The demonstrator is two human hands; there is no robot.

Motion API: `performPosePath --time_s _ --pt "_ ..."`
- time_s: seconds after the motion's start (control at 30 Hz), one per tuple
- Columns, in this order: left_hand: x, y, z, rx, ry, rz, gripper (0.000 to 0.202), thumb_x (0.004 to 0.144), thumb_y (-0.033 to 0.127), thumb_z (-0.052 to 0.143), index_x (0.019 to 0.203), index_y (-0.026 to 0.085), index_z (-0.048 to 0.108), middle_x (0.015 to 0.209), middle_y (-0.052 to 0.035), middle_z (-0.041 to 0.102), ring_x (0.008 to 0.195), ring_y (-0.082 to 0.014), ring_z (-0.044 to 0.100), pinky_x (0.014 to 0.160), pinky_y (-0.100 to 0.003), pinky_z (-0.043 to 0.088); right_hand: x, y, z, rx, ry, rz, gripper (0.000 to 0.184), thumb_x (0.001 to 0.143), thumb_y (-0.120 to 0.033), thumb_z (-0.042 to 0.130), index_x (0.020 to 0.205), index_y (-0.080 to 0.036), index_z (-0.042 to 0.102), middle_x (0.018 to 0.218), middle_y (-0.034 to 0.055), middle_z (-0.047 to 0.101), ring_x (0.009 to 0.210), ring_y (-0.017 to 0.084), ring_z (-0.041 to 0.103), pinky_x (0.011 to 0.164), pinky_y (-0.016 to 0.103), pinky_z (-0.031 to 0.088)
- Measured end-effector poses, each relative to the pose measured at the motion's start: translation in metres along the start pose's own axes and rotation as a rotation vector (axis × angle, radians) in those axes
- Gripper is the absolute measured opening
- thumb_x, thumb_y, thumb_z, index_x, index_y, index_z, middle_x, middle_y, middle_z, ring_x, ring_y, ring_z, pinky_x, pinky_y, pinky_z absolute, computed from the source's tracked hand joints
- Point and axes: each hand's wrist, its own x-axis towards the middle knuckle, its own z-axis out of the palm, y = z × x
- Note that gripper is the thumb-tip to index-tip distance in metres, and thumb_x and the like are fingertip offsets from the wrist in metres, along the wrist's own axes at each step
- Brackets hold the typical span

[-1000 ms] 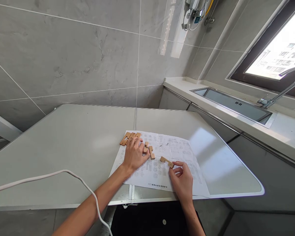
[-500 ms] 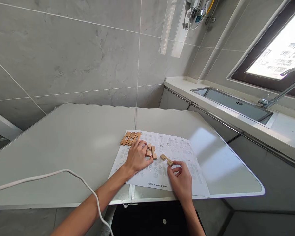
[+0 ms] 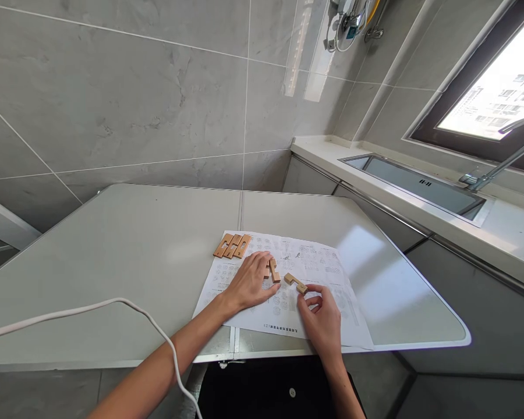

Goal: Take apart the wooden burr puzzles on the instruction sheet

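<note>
A printed instruction sheet [image 3: 314, 270] lies on the grey table [image 3: 135, 256]. My left hand [image 3: 251, 282] rests on the sheet with its fingers bent over small notched wooden pieces [image 3: 272, 271], touching them. My right hand [image 3: 323, 320] pinches the near end of another notched wooden piece [image 3: 295, 282] between thumb and fingers, close to the left hand's pieces. Three more wooden pieces [image 3: 232, 245] lie side by side at the sheet's far left corner, apart from both hands.
A white cable [image 3: 113, 305] crosses the table's left front and drops over the edge. To the right stands a counter with a steel sink [image 3: 414, 186] and a tap [image 3: 502, 163]. A tiled wall closes the back.
My left hand has slid the small wooden pieces toward me and to the right, away from the three pieces at the corner. The right hand's piece has shifted slightly left toward them.
</note>
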Motion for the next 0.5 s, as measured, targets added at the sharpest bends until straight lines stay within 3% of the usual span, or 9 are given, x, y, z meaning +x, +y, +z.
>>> performPosePath --time_s 0.17,0.5 --pt "0.0015 0.0021 -0.003 -0.013 -0.051 -0.005 0.053 0.09 0.037 0.075 0.133 0.025 0.047 0.13 -0.0093 0.063 0.125 -0.0315 0.057 0.106 -0.051 0.05 0.0001 0.0015 0.0006 0.004 0.004 0.005 0.029 0.088 -0.045 0.068 0.107 -0.023 0.066 0.068 -0.0012 0.066 0.064 0.022 0.063 0.065 0.033 0.048" --pt "0.0019 0.0023 -0.0035 -0.07 -0.134 0.069 0.054 0.09 0.047 0.076 0.134 0.026 0.052 0.132 -0.0095 0.065 0.126 -0.0313 0.057 0.101 -0.048 0.054 -0.0003 -0.0006 -0.0011 -0.011 -0.009 0.003 0.03 0.087 -0.045 0.067 0.107 -0.023 0.066 0.07 -0.0006 0.068 0.064 0.022 0.064 0.066 0.033 0.049"
